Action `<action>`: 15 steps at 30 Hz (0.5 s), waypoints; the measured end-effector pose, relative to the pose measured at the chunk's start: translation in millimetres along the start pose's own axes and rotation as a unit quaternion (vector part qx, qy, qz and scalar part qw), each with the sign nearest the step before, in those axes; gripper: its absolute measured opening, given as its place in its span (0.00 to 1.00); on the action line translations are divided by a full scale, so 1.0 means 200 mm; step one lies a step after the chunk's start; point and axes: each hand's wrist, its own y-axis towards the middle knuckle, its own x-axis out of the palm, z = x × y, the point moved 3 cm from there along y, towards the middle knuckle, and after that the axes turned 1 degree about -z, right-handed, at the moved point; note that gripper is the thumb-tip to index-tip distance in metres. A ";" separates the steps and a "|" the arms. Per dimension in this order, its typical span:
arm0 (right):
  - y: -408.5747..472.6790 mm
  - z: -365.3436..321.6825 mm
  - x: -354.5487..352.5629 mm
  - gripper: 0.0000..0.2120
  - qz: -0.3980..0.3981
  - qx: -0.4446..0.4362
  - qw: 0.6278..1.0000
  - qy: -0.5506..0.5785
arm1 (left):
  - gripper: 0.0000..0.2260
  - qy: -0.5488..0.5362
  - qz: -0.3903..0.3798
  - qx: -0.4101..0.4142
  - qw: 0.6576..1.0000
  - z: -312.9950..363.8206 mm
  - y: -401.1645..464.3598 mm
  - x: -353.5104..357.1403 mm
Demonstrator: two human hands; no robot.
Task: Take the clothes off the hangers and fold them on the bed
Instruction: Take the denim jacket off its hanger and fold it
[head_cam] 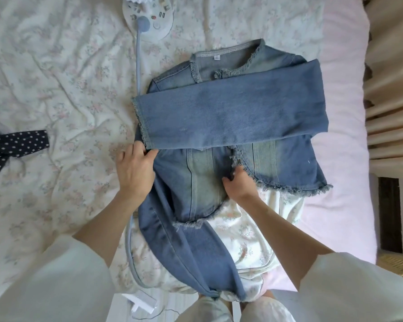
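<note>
Lying flat on the floral white bed cover (56, 73): one blue denim jacket with frayed edges (207, 175), front side up, collar pointing away. Spread out flat so folding goes easy.

One sleeve (230, 117) already laid across the chest, from right side over to left. Put there to make the jacket a neat block. Other sleeve (191, 247) hanging down off the near edge of the bed, not folded in yet. Probably next.

Left hand (135, 173) at the left side of the jacket, just under the cuff of the folded sleeve. Fingers curled, pinching the denim edge there. Likely holding the side steady, or getting ready to turn it in.

Right hand (237, 182) in the middle of the jacket, at the front opening. Fingers bent and pinching the frayed edge, maybe to pull the two fronts together and keep them straight.

Counting now. Jackets: one. Sleeves: two, one folded, one hanging. Hands: two, both gripping denim. White sleeves on the arms: two.

Also on the bed: one round white lamp base (149, 22) with a light blue bendy neck (139, 66) running beside the jacket. One dark blue cloth with white dots (9, 145) far off at the left. One pink sheet (344, 89) at the right. No hanger to be seen.
</note>
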 end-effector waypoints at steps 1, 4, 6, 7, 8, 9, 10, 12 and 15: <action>0.00 0.00 0.00 0.15 0.001 0.024 0.999 -0.025 | 0.17 -0.016 0.003 -0.010 1.000 0.01 0.01 0.00; 0.00 -0.05 -0.09 0.17 0.091 0.014 0.996 0.010 | 0.13 -0.120 0.046 -0.035 0.991 0.02 0.05 -0.04; 0.06 -0.11 -0.16 0.15 0.130 -0.028 0.991 0.030 | 0.11 -0.161 0.084 -0.025 0.983 0.01 0.11 -0.07; 0.11 -0.15 -0.19 0.15 0.144 -0.051 0.988 0.031 | 0.11 -0.167 0.104 -0.016 0.980 0.01 0.16 -0.09; 0.15 -0.19 -0.22 0.14 0.154 -0.077 0.985 0.024 | 0.13 -0.165 0.118 -0.007 0.979 0.03 0.20 -0.10; 0.19 -0.25 -0.25 0.14 0.162 -0.104 0.981 0.011 | 0.13 -0.162 0.129 -0.003 0.978 0.04 0.26 -0.11; 0.25 -0.31 -0.28 0.14 0.168 -0.133 0.977 -0.008 | 0.13 -0.159 0.138 -0.003 0.978 0.05 0.33 -0.12; 0.36 -0.43 -0.34 0.15 0.174 -0.180 0.967 -0.050 | 0.10 -0.152 0.112 -0.011 0.982 0.07 0.49 -0.12; 0.54 -0.61 -0.43 0.16 0.173 -0.221 0.955 -0.100 | 0.13 -0.158 0.024 -0.013 0.987 0.07 0.73 -0.07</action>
